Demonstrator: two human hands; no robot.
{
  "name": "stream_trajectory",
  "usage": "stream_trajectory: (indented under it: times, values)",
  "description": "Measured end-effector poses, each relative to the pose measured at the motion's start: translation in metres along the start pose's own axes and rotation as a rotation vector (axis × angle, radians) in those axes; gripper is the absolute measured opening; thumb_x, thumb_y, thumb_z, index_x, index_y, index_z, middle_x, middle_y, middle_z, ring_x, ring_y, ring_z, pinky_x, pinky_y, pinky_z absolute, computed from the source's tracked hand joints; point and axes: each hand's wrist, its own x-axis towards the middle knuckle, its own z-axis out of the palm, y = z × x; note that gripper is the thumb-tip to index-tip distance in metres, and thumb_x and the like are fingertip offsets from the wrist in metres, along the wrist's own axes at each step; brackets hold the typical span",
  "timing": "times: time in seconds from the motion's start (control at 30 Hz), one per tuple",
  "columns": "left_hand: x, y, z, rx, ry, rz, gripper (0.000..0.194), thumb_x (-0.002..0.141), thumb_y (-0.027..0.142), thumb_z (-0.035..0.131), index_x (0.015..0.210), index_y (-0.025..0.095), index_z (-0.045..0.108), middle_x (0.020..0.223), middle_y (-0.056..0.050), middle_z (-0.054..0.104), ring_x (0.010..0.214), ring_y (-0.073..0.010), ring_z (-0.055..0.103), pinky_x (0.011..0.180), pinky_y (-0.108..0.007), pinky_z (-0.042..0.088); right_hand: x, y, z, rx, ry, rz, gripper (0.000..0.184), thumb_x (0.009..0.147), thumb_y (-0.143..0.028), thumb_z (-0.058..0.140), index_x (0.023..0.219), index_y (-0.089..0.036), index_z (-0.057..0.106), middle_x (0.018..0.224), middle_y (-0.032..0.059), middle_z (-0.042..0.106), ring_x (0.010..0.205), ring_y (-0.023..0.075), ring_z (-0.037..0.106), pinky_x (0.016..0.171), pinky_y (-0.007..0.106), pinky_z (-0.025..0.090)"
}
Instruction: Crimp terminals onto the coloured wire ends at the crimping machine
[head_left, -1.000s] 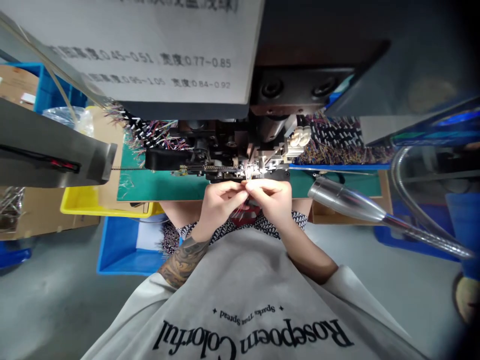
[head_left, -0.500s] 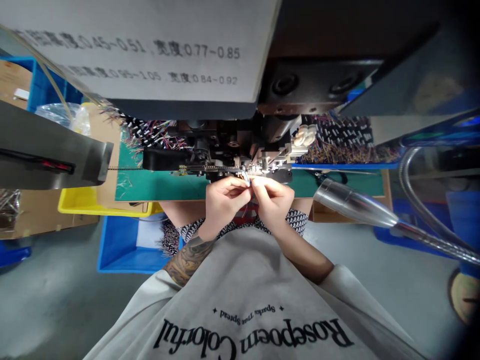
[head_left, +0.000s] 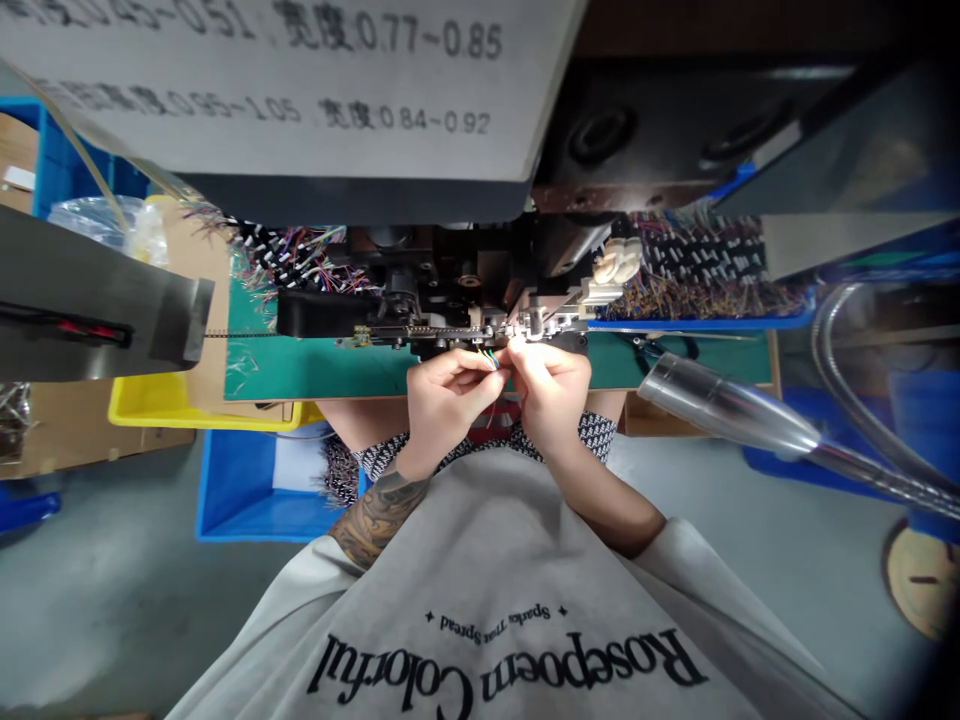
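Observation:
Thin coloured wires (head_left: 489, 356) stick up from between the thumb and fingers of my left hand (head_left: 450, 398), which is pinched shut on them. Close beside it, my right hand (head_left: 553, 392) is also pinched, its fingertips right at the lit working point of the crimping machine (head_left: 517, 325). What the right fingertips hold is too small to make out, though it looks like a wire end. A strip of small metal terminals (head_left: 442, 331) runs into the machine from the left. Loose wire ends hang below my hands.
A green mat (head_left: 322, 372) covers the bench. Bundles of wires lie at left (head_left: 292, 262) and in a blue tray (head_left: 720, 322) at right. A metal lamp head (head_left: 720, 405) reaches in from the right. Blue (head_left: 247, 500) and yellow (head_left: 150, 405) bins stand at lower left.
My right fingertips have moved slightly up, closer to the machine and a little away from the left fingers. The wires in my left hand now fan out more. The view has shifted slightly.

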Motion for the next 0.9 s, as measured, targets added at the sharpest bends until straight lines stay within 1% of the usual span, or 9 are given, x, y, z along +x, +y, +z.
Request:
stream_trajectory:
  times: [0.1,0.23,0.33,0.4,0.53,0.63,0.7,0.8,0.9]
  values:
    - [0.0005,0.0015,-0.0029,0.028,-0.002,-0.010,0.014,0.075,0.023,0.092,0.079,0.018,0.079,0.078,-0.001,0.080,0.070,-0.0128,0.076,0.065,-0.019,0.064,0.0001,-0.0031,0.0021,-0.011,0.023,0.005,0.034,0.092,-0.039,0.075,0.065,-0.020,0.079,0.049,-0.0035,0.055,0.047,0.0079,0.043,0.048,0.024,0.038]
    - [0.0012,0.0028,-0.0053,0.065,0.010,-0.045,0.013,0.076,0.026,0.091,0.079,0.019,0.080,0.077,-0.001,0.081,0.066,-0.0130,0.075,0.062,-0.020,0.062,-0.0023,-0.0060,0.0033,-0.058,0.030,0.030,0.028,0.090,-0.040,0.072,0.073,-0.020,0.083,0.053,-0.0025,0.058,0.049,0.0090,0.045,0.050,0.025,0.042]
    - [0.0014,0.0035,-0.0056,0.087,0.002,-0.064,0.013,0.075,0.026,0.092,0.078,0.019,0.081,0.072,-0.001,0.079,0.061,-0.0133,0.073,0.057,-0.020,0.061,-0.0056,-0.0068,0.0019,-0.111,0.011,-0.008,0.021,0.086,-0.037,0.075,0.078,-0.021,0.086,0.058,-0.0019,0.062,0.054,0.0107,0.050,0.053,0.026,0.044]
    - [0.0010,0.0037,-0.0052,0.090,-0.013,-0.077,0.013,0.074,0.026,0.092,0.078,0.019,0.082,0.071,-0.001,0.080,0.061,-0.0136,0.073,0.057,-0.021,0.061,-0.0073,-0.0072,0.0005,-0.131,0.016,-0.046,0.018,0.086,-0.034,0.076,0.077,-0.021,0.085,0.057,-0.0027,0.060,0.055,0.0109,0.050,0.054,0.026,0.044]
    - [-0.0002,0.0025,-0.0031,0.059,-0.032,-0.086,0.014,0.074,0.027,0.093,0.079,0.019,0.082,0.079,-0.003,0.082,0.069,-0.0163,0.078,0.067,-0.026,0.068,-0.0060,-0.0085,-0.0009,-0.112,0.063,-0.101,0.026,0.088,-0.030,0.073,0.064,-0.019,0.078,0.052,-0.0042,0.054,0.052,0.0087,0.045,0.052,0.025,0.040]
    - [0.0003,0.0015,-0.0017,0.037,-0.026,-0.055,0.019,0.072,0.029,0.094,0.077,0.019,0.079,0.079,-0.003,0.082,0.072,-0.0169,0.080,0.072,-0.028,0.069,-0.0025,-0.0093,-0.0003,-0.094,0.064,-0.081,0.030,0.088,-0.031,0.073,0.061,-0.019,0.074,0.052,-0.0044,0.052,0.052,0.0082,0.042,0.052,0.025,0.037]
    - [0.0011,0.0018,-0.0014,0.039,-0.021,-0.031,0.020,0.073,0.029,0.094,0.076,0.019,0.077,0.078,-0.002,0.081,0.072,-0.0164,0.079,0.070,-0.026,0.069,-0.0005,-0.0096,0.0003,-0.076,0.046,-0.052,0.031,0.089,-0.033,0.074,0.061,-0.019,0.073,0.051,-0.0050,0.049,0.051,0.0080,0.039,0.052,0.025,0.035]
    - [0.0024,0.0036,-0.0017,0.065,-0.024,0.001,0.019,0.077,0.031,0.091,0.077,0.019,0.076,0.076,-0.002,0.080,0.070,-0.0150,0.078,0.066,-0.024,0.066,0.0009,-0.0101,0.0013,-0.068,0.039,-0.029,0.033,0.089,-0.035,0.075,0.061,-0.018,0.073,0.050,-0.0054,0.046,0.051,0.0079,0.037,0.052,0.026,0.035]
    - [0.0032,0.0047,-0.0028,0.111,-0.015,0.015,0.022,0.080,0.036,0.089,0.076,0.019,0.075,0.075,-0.002,0.079,0.069,-0.0146,0.076,0.063,-0.023,0.064,0.0009,-0.0100,0.0019,-0.092,0.049,-0.020,0.035,0.089,-0.038,0.075,0.061,-0.018,0.073,0.050,-0.0053,0.045,0.051,0.0082,0.037,0.052,0.026,0.035]
